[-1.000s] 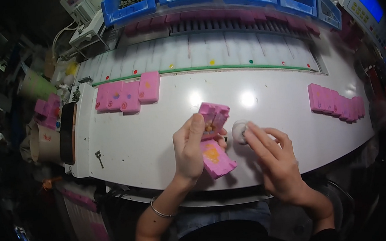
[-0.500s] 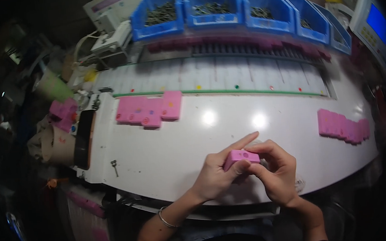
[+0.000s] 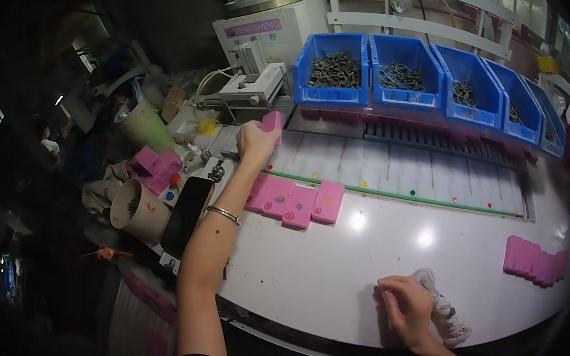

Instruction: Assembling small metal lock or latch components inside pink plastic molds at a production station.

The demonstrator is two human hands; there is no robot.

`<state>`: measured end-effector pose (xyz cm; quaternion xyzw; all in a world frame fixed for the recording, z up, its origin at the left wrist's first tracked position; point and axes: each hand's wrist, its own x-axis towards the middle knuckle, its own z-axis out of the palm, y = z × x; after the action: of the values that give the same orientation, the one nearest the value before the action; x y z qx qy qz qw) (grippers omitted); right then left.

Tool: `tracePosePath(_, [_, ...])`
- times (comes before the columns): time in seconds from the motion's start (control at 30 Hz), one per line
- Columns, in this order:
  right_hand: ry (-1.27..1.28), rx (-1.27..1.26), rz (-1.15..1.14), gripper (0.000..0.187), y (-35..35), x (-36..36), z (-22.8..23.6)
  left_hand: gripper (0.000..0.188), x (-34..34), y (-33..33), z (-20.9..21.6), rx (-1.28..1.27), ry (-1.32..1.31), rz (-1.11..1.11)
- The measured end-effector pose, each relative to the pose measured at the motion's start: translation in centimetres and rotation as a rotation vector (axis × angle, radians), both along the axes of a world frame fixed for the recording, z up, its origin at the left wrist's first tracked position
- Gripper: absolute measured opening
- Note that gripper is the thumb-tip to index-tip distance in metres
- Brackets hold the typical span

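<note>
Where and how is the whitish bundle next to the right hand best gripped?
Probably across its middle, from above and the right: the whitish bundle is long and narrow, its right side faces bare tabletop, and the right hand sits close on its left.

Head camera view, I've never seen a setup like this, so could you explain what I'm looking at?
No robot here: these are a person's bare hands, seen from a fisheye camera worn on the head, looking down, so straight edges bend. The left hand, stretched far out, holds a pink block. The right hand looks empty, beside a white bundle; I can't tell whether they touch. More pink blocks lie on the white table; blue bins of small dark parts stand behind.
</note>
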<state>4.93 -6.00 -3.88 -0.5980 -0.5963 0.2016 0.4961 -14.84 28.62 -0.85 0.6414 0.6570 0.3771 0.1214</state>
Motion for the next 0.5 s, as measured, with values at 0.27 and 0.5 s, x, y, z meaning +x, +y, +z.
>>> tracePosePath(0.27, [-0.075, 0.003, 0.041, 0.014, 0.5, -0.6, 0.1, 0.041, -2.5, 4.1, -0.8, -0.044, 0.175, 0.012])
tracePosePath(0.5, [-0.094, -0.004, 0.044, 0.014, 1.3, -0.9, 0.7, 0.042, -2.6, 3.3, -1.2, 0.106, 0.330, 0.025])
